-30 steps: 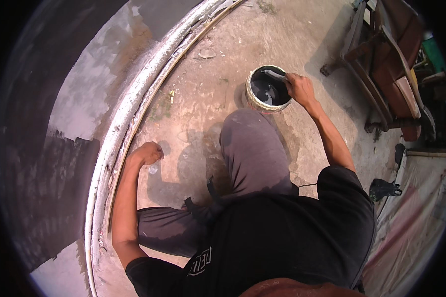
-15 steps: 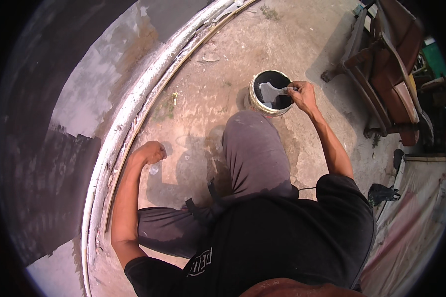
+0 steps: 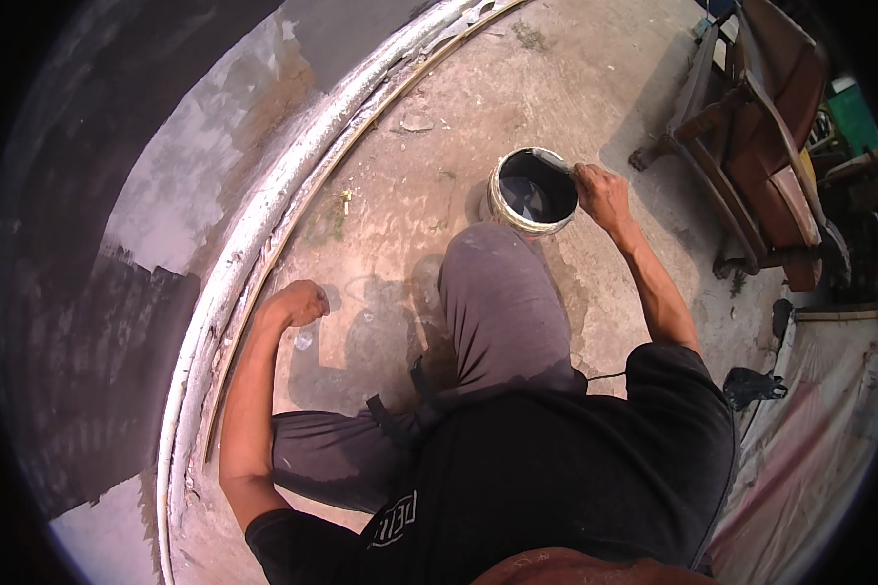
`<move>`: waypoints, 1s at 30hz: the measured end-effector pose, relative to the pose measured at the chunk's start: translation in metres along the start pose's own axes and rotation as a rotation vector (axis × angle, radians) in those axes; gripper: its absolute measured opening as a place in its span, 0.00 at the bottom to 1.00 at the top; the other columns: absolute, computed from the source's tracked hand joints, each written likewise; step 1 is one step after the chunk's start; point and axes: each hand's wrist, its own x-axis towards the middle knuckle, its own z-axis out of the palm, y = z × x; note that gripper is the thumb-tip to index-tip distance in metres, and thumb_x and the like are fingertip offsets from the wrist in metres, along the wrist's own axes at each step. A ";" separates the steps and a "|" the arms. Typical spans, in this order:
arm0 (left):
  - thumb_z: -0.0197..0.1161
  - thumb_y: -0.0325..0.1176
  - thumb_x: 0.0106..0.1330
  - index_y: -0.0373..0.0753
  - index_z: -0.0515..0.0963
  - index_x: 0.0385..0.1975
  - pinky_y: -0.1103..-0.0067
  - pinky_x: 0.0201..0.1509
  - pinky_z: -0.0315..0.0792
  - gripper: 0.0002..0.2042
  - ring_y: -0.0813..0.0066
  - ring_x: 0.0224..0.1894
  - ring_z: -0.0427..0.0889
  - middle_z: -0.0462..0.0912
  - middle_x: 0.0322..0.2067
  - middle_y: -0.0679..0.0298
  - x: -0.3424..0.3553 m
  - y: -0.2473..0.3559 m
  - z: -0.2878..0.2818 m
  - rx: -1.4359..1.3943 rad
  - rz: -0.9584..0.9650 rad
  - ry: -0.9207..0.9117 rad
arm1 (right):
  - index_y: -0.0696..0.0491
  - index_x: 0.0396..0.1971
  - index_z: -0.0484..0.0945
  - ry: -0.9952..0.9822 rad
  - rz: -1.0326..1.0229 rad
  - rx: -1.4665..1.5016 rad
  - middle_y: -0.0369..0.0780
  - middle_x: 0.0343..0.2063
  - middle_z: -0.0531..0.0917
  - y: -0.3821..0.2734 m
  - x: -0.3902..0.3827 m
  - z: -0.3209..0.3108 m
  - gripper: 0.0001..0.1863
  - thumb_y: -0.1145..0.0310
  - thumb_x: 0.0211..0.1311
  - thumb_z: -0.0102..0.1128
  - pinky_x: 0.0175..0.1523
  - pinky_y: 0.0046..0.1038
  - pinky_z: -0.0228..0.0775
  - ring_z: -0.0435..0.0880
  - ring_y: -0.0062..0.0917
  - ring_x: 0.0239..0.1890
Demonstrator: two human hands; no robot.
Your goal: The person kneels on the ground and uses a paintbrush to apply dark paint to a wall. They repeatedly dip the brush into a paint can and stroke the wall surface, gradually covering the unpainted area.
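Note:
My right hand [image 3: 605,198] is closed around the handle of a paintbrush [image 3: 554,160] at the right rim of a bucket. The brush is turned nearly edge-on against the far inner rim, so its bristles barely show. Dark grey paint fills part of the round bucket [image 3: 495,202], whose pale rim is smeared. The bucket stands on the ground just beyond my raised knee. Well to the left, my left hand [image 3: 302,303] hangs with curled fingers between my forearm and the wall's foot; anything inside them is hidden.
Along the left runs a wall [image 3: 98,361] with dark grey paint and a lighter patch [image 3: 180,166]. A whitish pipe-like ledge [image 3: 249,239] follows its foot. Brown wooden furniture [image 3: 751,175] stands at the far right, with a black bag [image 3: 751,387] and pale sheeting [image 3: 810,419] nearer.
The brush has turned from lying flat over the bucket's mouth to nearly edge-on at its far right rim. My right hand has shifted slightly right; my left hand has hardly moved.

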 end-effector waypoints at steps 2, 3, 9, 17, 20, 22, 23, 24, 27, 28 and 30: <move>0.57 0.31 0.54 0.34 0.83 0.31 0.65 0.36 0.73 0.11 0.54 0.29 0.81 0.81 0.27 0.45 -0.002 0.000 0.000 -0.034 0.028 0.035 | 0.57 0.29 0.82 0.046 0.028 0.008 0.48 0.26 0.84 -0.004 -0.004 -0.003 0.05 0.71 0.55 0.64 0.31 0.42 0.74 0.85 0.44 0.28; 0.57 0.31 0.54 0.34 0.83 0.30 0.65 0.36 0.73 0.11 0.54 0.29 0.81 0.81 0.27 0.45 -0.002 -0.001 0.001 -0.033 0.033 0.038 | 0.57 0.29 0.83 0.068 0.041 0.014 0.49 0.26 0.84 -0.008 -0.004 -0.005 0.06 0.70 0.55 0.64 0.30 0.42 0.74 0.85 0.43 0.27; 0.60 0.41 0.55 0.36 0.86 0.37 0.67 0.47 0.76 0.17 0.55 0.40 0.86 0.88 0.35 0.51 0.003 -0.003 0.001 0.070 -0.056 -0.065 | 0.58 0.31 0.87 -0.119 0.399 0.258 0.50 0.22 0.85 -0.022 0.008 -0.026 0.11 0.68 0.51 0.64 0.31 0.33 0.75 0.85 0.38 0.23; 0.59 0.36 0.55 0.34 0.84 0.34 0.64 0.40 0.74 0.13 0.52 0.33 0.83 0.84 0.30 0.46 -0.001 0.000 0.000 0.016 0.000 0.012 | 0.59 0.35 0.87 -0.233 0.550 0.620 0.50 0.24 0.86 -0.013 0.012 -0.006 0.13 0.70 0.51 0.62 0.34 0.31 0.76 0.87 0.32 0.26; 0.60 0.42 0.56 0.34 0.85 0.37 0.66 0.46 0.76 0.18 0.52 0.40 0.85 0.87 0.35 0.49 0.000 -0.003 0.000 0.093 -0.024 -0.032 | 0.59 0.34 0.86 -0.130 0.415 0.307 0.45 0.21 0.84 -0.015 0.013 -0.010 0.09 0.71 0.56 0.63 0.29 0.29 0.73 0.83 0.26 0.21; 0.60 0.42 0.56 0.34 0.85 0.37 0.65 0.46 0.75 0.18 0.52 0.40 0.85 0.86 0.35 0.48 -0.001 0.001 -0.003 0.093 -0.016 -0.038 | 0.58 0.34 0.86 0.013 0.207 0.183 0.46 0.22 0.84 -0.002 0.007 -0.002 0.09 0.72 0.55 0.63 0.30 0.30 0.74 0.84 0.30 0.22; 0.60 0.42 0.56 0.34 0.85 0.37 0.65 0.46 0.76 0.18 0.52 0.40 0.85 0.86 0.35 0.48 -0.001 0.002 -0.004 0.086 -0.016 -0.040 | 0.57 0.34 0.86 0.084 0.100 0.123 0.47 0.23 0.84 -0.001 0.006 0.000 0.08 0.73 0.55 0.63 0.30 0.31 0.75 0.84 0.33 0.22; 0.60 0.42 0.56 0.34 0.85 0.37 0.65 0.46 0.76 0.18 0.51 0.40 0.85 0.86 0.35 0.48 -0.001 0.003 -0.004 0.080 -0.016 -0.042 | 0.57 0.33 0.85 0.080 0.085 0.120 0.48 0.23 0.84 0.001 0.005 0.000 0.08 0.72 0.54 0.63 0.31 0.34 0.75 0.84 0.38 0.24; 0.59 0.42 0.56 0.34 0.85 0.37 0.65 0.46 0.76 0.18 0.52 0.40 0.85 0.87 0.35 0.48 -0.002 0.008 -0.005 0.085 -0.031 -0.027 | 0.57 0.30 0.85 0.048 0.110 0.143 0.49 0.24 0.84 -0.004 0.001 -0.003 0.08 0.71 0.51 0.63 0.33 0.39 0.76 0.84 0.46 0.27; 0.59 0.42 0.56 0.34 0.85 0.36 0.65 0.46 0.76 0.18 0.52 0.40 0.85 0.87 0.35 0.49 -0.002 0.009 -0.005 0.091 -0.038 -0.019 | 0.57 0.31 0.85 0.024 0.166 0.169 0.49 0.24 0.84 -0.006 0.000 -0.007 0.08 0.71 0.51 0.62 0.32 0.38 0.76 0.85 0.44 0.26; 0.59 0.42 0.57 0.35 0.85 0.36 0.66 0.46 0.76 0.17 0.53 0.40 0.86 0.87 0.35 0.50 0.000 0.007 -0.004 0.089 -0.011 -0.029 | 0.59 0.31 0.86 -0.053 0.318 0.285 0.49 0.22 0.85 -0.011 0.002 -0.013 0.09 0.71 0.51 0.63 0.32 0.36 0.76 0.86 0.40 0.24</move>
